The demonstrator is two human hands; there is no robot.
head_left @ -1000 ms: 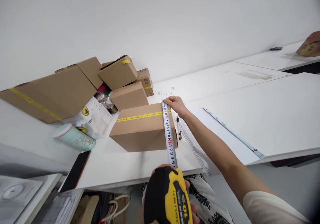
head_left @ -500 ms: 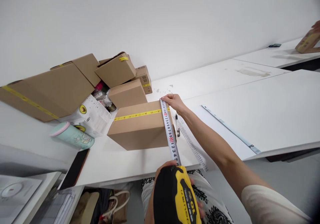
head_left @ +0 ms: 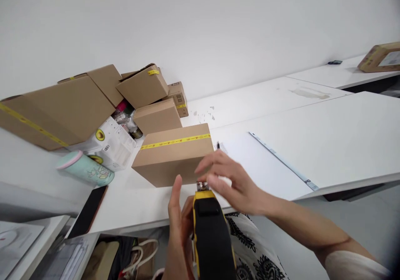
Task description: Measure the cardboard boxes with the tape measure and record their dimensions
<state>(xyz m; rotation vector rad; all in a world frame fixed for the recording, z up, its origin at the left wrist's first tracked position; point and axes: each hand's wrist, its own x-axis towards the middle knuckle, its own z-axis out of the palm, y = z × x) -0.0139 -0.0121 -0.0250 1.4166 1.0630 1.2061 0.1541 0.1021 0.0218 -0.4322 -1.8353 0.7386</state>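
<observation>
My left hand (head_left: 179, 226) is wrapped around a black and yellow tape measure (head_left: 211, 234), its thumb raised alongside the case. The tape measure points away from me, with its metal end hook (head_left: 202, 186) at the mouth and no blade showing. My right hand (head_left: 231, 180) has its fingers curled around that hook, with the thumb and a fingertip at it. Just beyond both hands, a closed cardboard box (head_left: 175, 151) with yellow printed tape lies on the white table (head_left: 143, 205). My right fingers overlap the near right corner of the box.
More cardboard boxes (head_left: 156, 117) are piled at the back left, beside a white avocado-print box (head_left: 115, 144). A mint tumbler (head_left: 87, 167) and a dark phone (head_left: 89, 211) lie along the left. White paper (head_left: 259, 167), a strip ruler (head_left: 281, 159) and a pen (head_left: 218, 145) are to the right.
The blade has gone back into the tape measure. My right hand has come from the box's far top edge to the case's mouth. A co-worker's hand has left the box at far right.
</observation>
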